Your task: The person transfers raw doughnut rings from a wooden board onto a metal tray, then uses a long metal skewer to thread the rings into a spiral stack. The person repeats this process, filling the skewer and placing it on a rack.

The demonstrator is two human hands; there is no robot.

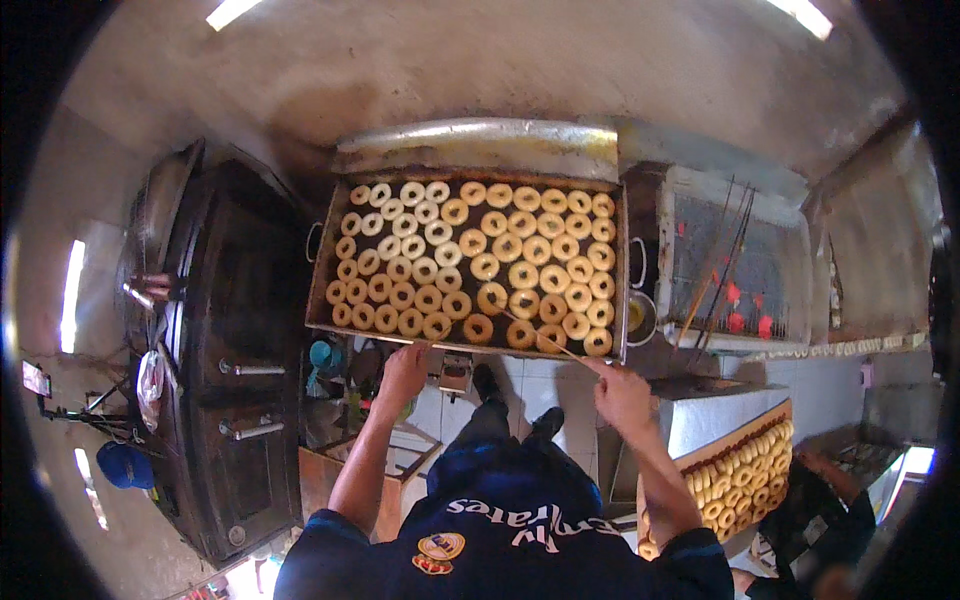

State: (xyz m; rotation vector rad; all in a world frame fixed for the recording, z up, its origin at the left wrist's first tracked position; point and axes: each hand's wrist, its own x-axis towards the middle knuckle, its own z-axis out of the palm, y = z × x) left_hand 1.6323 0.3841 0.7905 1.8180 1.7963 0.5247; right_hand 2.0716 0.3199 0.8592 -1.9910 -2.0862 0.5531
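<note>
Dim kitchen, grey wall, black oven (245, 330) at left. Large fryer tray (318, 290) ahead, full of ring doughnuts (480, 265) floating in oil. Right hand (622, 395) closed around thin stick (545, 340), tip among doughnuts near tray's front edge. Left hand (405, 372) at front edge, pinching second stick (437, 333). Board of raw rings (740, 470) at lower right.

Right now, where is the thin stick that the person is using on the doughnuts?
In the head view, the thin stick is pinched in the right hand, slanting up-left over the near edge of the frying tray, its tip among the front-row doughnuts.
</note>
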